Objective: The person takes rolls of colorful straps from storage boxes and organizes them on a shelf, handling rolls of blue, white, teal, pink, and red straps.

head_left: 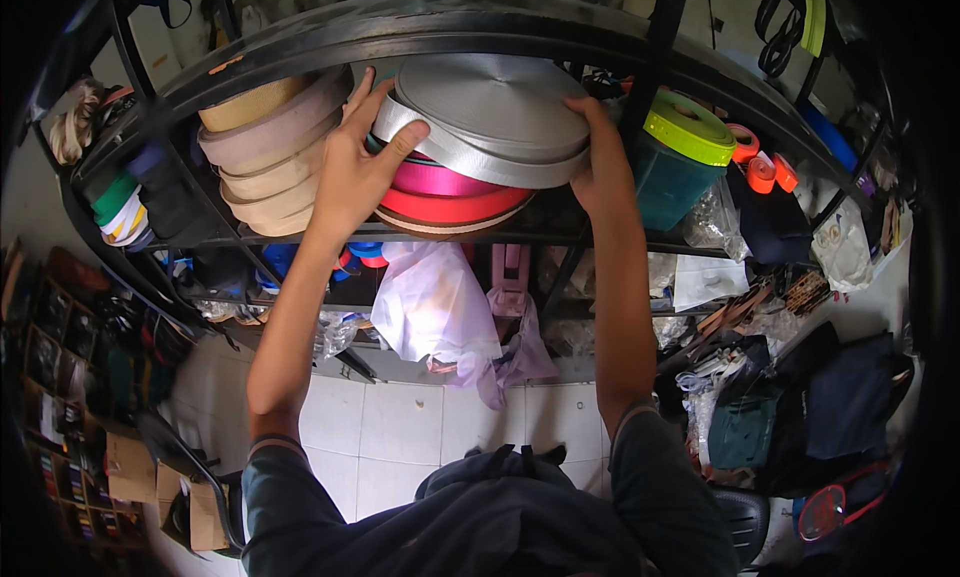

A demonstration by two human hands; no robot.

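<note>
Two large rolls of grey webbing lie on a stack on the shelf: a top roll (490, 102) and a slightly offset lighter roll (470, 157) under it. My left hand (362, 167) grips their left side, thumb on the front edge and fingers reaching behind. My right hand (598, 152) is wrapped round the right edge, its fingertips on the top roll; part of its grip is hidden. Beneath them sit a magenta roll (440, 181) and a red roll (455, 208). Beside my left hand stands a stack of beige webbing rolls (265, 182).
A black metal shelf beam (480, 37) runs just above the rolls. To the right is a teal container (670, 182) with a neon yellow roll (690, 127) on top. A white plastic bag (430, 302) hangs below the shelf. Cardboard boxes (130, 467) stand at lower left.
</note>
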